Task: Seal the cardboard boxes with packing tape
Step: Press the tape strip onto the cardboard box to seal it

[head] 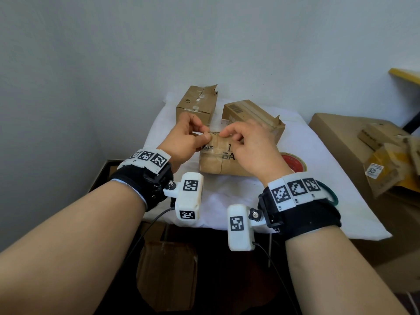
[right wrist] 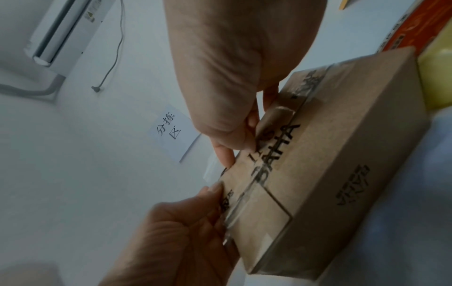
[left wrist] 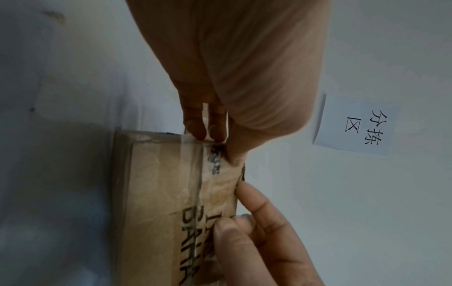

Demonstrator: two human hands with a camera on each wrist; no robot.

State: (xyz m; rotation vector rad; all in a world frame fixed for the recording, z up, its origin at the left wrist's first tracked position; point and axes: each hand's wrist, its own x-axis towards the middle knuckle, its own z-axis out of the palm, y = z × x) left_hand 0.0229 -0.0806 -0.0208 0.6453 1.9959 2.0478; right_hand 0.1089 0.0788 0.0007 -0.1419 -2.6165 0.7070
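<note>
A small cardboard box (head: 213, 161) with black print stands on the white cloth, and clear packing tape (left wrist: 215, 183) runs across its printed face and over the upper edge. My left hand (head: 205, 134) pinches that edge at the left corner, thumb (left wrist: 234, 156) on the printed face and fingers behind. My right hand (head: 227, 135) pinches the same edge just to the right, thumb (right wrist: 239, 141) pressing the tape. A red tape roll (head: 293, 162) lies right of the box, partly hidden by my right hand. Two more cardboard boxes (head: 196, 105) (head: 252, 117) stand behind.
The white cloth (head: 227, 196) covers a small table against a pale wall. Large cardboard cartons (head: 341, 142) with loose scraps crowd the right side. A dark open box (head: 106, 173) sits low at the left. A paper sign (left wrist: 354, 125) hangs on the wall.
</note>
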